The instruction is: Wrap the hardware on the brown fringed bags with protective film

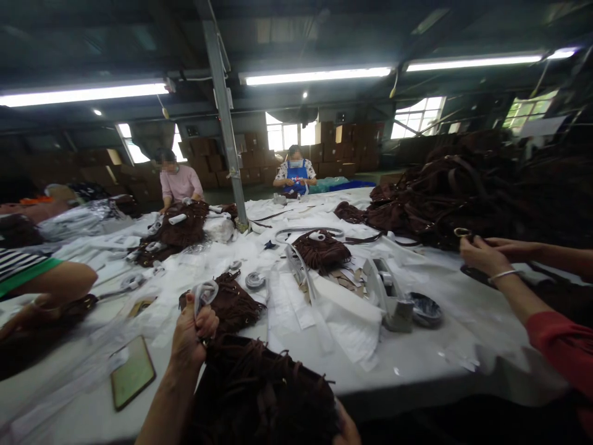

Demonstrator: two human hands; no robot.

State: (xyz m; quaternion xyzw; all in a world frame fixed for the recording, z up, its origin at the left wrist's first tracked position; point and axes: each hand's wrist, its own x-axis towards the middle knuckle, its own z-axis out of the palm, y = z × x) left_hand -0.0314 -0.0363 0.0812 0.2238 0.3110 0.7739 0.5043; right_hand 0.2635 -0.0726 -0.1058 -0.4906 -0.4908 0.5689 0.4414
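Note:
My left hand (192, 334) is closed in a fist around a strip of clear tape or plastic (204, 292), raised just above a dark brown fringed bag (259, 389) in front of me. My right hand (346, 426) shows only as a sliver at the bottom edge, pressed against the right side of that fringed bag; its fingers are hidden. A second brown fringed piece (234, 303) lies on the white table (417, 361) just beyond my left hand.
A tape dispenser (389, 293) and a dark dish (425, 309) stand to the right. A phone (132, 371) lies at the left. Co-workers' arms reach in from the left (50, 284) and the right (504, 272). A heap of brown bags (467, 191) fills the far right.

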